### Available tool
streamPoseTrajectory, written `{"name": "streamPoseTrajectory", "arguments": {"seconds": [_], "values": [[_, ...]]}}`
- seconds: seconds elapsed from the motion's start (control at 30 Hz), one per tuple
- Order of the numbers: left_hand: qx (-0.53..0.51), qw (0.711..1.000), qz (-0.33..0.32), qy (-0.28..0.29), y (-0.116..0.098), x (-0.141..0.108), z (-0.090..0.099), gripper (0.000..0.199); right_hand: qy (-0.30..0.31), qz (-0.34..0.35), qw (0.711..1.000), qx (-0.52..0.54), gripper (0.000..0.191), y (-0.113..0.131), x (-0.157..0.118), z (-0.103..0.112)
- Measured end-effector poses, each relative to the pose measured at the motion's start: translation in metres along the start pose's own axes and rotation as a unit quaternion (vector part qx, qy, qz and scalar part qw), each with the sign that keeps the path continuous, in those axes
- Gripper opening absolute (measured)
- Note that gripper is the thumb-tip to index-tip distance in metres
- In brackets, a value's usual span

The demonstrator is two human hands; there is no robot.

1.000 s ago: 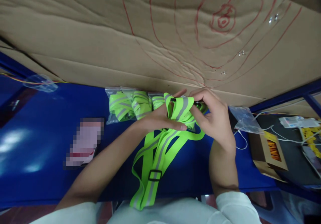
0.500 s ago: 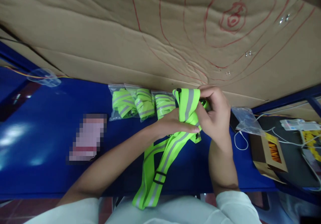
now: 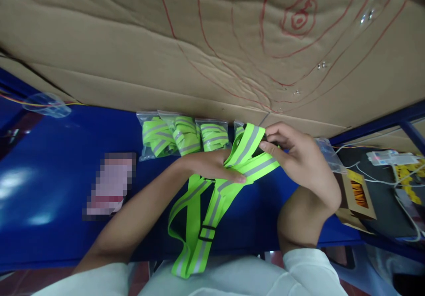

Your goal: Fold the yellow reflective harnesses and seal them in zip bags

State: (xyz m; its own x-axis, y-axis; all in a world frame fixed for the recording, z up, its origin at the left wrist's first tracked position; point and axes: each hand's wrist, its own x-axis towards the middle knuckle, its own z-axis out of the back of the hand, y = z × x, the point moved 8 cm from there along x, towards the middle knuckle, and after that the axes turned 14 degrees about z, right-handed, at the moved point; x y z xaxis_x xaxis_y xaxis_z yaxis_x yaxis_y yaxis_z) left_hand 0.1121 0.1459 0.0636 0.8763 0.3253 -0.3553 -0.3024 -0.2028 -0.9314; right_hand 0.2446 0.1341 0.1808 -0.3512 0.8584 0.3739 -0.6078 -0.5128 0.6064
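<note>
A neon-yellow reflective strap (image 3: 215,209) with a grey stripe is bunched between my hands. My left hand (image 3: 221,165) is closed around its folded middle, thumb lying across the band. Further right, my right hand (image 3: 295,154) pinches the strap near a dark part, partly covered by the fingers. One loop rises above my left hand and another stretches toward the right. Long ends hang over the table's front edge to my lap, with a black slider buckle (image 3: 206,233) on one. Behind my hands lie clear zip bags (image 3: 156,136) holding similar rolled straps; one is mostly hidden.
A cardboard panel (image 3: 116,61) with red drawn lines stands behind the blue table (image 3: 59,163). A blurred-out flat item (image 3: 111,183) lies left. On the right are a clear plastic bag (image 3: 328,154), an open brown box (image 3: 358,194) and white cables. A transparent cup (image 3: 48,105) lies far left.
My right hand has moved right and turned, drawing a band of the strap out sideways. My left hand has shifted slightly left, still on the strap. The view has shifted a little.
</note>
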Motion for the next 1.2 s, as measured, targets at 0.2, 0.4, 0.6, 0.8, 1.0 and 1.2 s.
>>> {"name": "streamPoseTrajectory", "arguments": {"seconds": [0.2, 0.4, 0.6, 0.8, 1.0, 1.2], "values": [[0.071, 0.997, 0.009, 0.001, 0.004, -0.004, 0.003, 0.046, 0.097, -0.046, 0.968, 0.227, 0.025, -0.020, 0.006, -0.030], [0.144, 0.982, -0.086, -0.086, -0.024, -0.017, 0.009, 0.032, 0.085, -0.084, 0.931, 0.346, 0.019, -0.035, 0.020, -0.057], [0.151, 0.982, -0.084, -0.082, -0.031, -0.028, 0.009, 0.030, 0.094, -0.086, 0.882, 0.453, 0.044, -0.023, 0.025, -0.081], [0.131, 0.977, -0.106, -0.132, -0.038, -0.033, 0.019, 0.028, 0.076, -0.082, 0.909, 0.402, 0.035, -0.018, 0.026, -0.085], [0.116, 0.969, -0.113, -0.189, -0.044, -0.048, 0.037, 0.027, -0.084, 0.101, 0.990, 0.057, 0.027, 0.020, 0.031, -0.057], [0.123, 0.968, -0.074, -0.207, -0.035, -0.049, 0.047, 0.034, -0.024, 0.187, 0.982, -0.015, 0.034, 0.045, 0.027, -0.058]]}}
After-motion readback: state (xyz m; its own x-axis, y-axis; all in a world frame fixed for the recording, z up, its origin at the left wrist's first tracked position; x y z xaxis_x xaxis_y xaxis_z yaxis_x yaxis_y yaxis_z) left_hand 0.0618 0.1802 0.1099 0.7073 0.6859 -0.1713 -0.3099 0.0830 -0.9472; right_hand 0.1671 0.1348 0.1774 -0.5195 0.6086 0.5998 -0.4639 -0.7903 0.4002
